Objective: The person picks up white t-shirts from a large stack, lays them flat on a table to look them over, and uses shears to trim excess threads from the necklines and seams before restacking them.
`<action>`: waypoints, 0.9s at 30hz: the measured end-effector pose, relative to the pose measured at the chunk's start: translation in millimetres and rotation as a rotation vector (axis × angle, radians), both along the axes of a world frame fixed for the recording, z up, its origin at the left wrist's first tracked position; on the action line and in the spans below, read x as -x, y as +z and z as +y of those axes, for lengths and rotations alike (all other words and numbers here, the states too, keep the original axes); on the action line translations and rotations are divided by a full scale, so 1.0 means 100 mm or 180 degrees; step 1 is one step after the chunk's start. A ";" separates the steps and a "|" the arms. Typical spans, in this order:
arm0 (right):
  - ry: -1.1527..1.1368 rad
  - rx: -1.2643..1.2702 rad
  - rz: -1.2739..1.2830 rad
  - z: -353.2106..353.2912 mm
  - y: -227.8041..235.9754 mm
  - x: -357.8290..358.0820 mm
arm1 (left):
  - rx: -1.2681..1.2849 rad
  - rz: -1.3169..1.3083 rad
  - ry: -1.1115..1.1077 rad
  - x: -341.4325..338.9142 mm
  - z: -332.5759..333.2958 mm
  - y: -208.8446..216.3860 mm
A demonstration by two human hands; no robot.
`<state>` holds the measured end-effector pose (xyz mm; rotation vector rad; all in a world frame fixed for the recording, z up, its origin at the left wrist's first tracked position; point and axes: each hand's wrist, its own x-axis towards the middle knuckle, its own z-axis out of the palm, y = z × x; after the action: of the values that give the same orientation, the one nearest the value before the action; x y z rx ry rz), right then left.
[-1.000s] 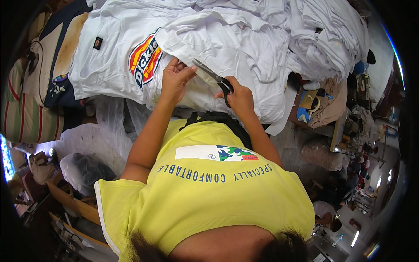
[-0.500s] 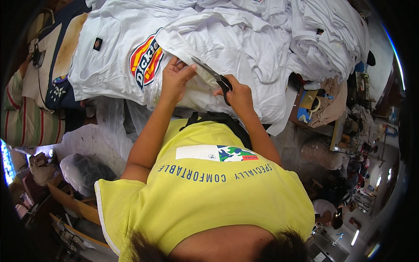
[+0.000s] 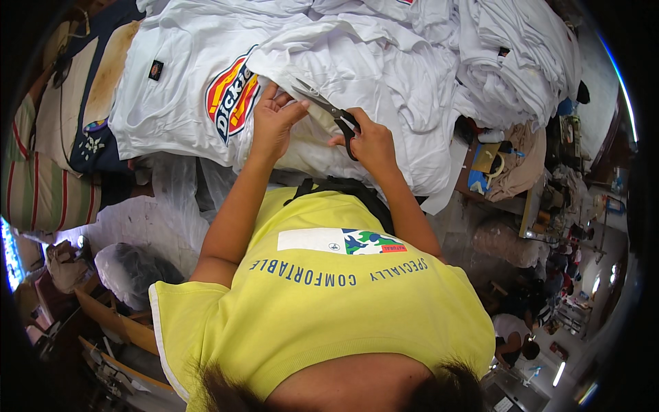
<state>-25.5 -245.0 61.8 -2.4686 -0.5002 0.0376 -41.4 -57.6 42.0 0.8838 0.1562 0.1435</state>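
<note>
White T-shirts lie in a loose heap in front of me. My left hand [image 3: 274,127] is closed on the near edge of a bunched white T-shirt [image 3: 384,72], its thumb pointing right and its curled fingertips partly hidden by the cloth. In my right hand [image 3: 373,144] is a pair of black-handled scissors [image 3: 336,113]. Their blades point up and left over the fabric, just past my left fingertips, and look slightly apart. Beside my left hand, another white T-shirt [image 3: 165,96] lies flat, with a big red, yellow and navy chest print and a small dark neck label.
A tall pile of white shirts [image 3: 515,62] stands at the far right. Beyond the cloth's right side, a tape roll [image 3: 495,165] lies near brown fabric [image 3: 525,161]. Striped fabric [image 3: 51,189] hangs at the left, with clear plastic [image 3: 175,192] below the shirts. Another person [image 3: 511,336] is at lower right.
The scissors and my right hand have shifted slightly up and left, and the blades look further apart. My left hand stays almost in place on the cloth.
</note>
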 end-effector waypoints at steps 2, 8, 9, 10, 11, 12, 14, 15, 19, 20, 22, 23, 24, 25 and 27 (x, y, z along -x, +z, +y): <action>-0.0020 -0.0138 0.0083 -0.04 -0.07 0.01 | 0.0092 -0.0012 0.0084 -0.01 -0.01 0.04; -0.0055 -0.0084 -0.0075 -0.04 -0.05 0.02 | 0.0053 -0.0118 0.0121 -0.08 0.05 0.02; -0.0045 -0.0048 -0.0178 0.00 0.01 0.01 | 0.0039 -0.0130 0.0109 -0.07 0.04 0.02; -0.0034 -0.0012 -0.0282 0.03 0.07 0.00 | 0.0025 -0.0143 0.0098 -0.07 0.04 0.01; -0.0033 -0.0001 -0.0198 0.06 0.10 -0.01 | 0.0010 -0.0155 0.0087 -0.07 0.03 0.00; -0.0038 0.0011 -0.0115 0.09 0.14 -0.02 | -0.0015 -0.0170 0.0075 -0.07 0.02 0.01; -0.0040 0.0037 -0.0065 0.11 0.15 -0.03 | -0.0068 -0.0199 0.0054 -0.06 0.01 0.02; -0.0036 0.0050 -0.0099 0.11 0.14 -0.04 | -0.0085 -0.0212 0.0028 -0.07 0.02 0.02; -0.0058 0.0036 0.0007 0.06 0.04 -0.04 | -0.0083 -0.0207 0.0046 -0.08 0.02 0.01; -0.0061 -0.0100 -0.0007 0.04 0.00 -0.03 | -0.0065 -0.0192 0.0079 -0.09 0.02 0.02; -0.0066 -0.0371 -0.0041 0.00 -0.09 -0.02 | 0.0092 -0.0117 0.0229 -0.14 0.07 0.03; -0.0093 -0.0371 0.0036 -0.02 -0.11 -0.02 | 0.0172 -0.0079 0.0304 -0.16 0.09 0.03; -0.0118 -0.0373 0.0111 -0.03 -0.12 -0.02 | 0.0137 -0.0105 0.0292 -0.17 0.10 0.03; -0.0143 -0.0375 0.0187 -0.03 -0.12 -0.02 | 0.0103 -0.0131 0.0279 -0.17 0.10 0.04; -0.0103 -0.0177 -0.0162 0.01 -0.04 -0.03 | 0.0053 -0.0184 0.0233 -0.17 0.11 0.03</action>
<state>-22.7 -243.6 58.2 -2.4277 -0.4765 -0.0516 -24.4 -47.0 44.6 0.8567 0.1356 0.2354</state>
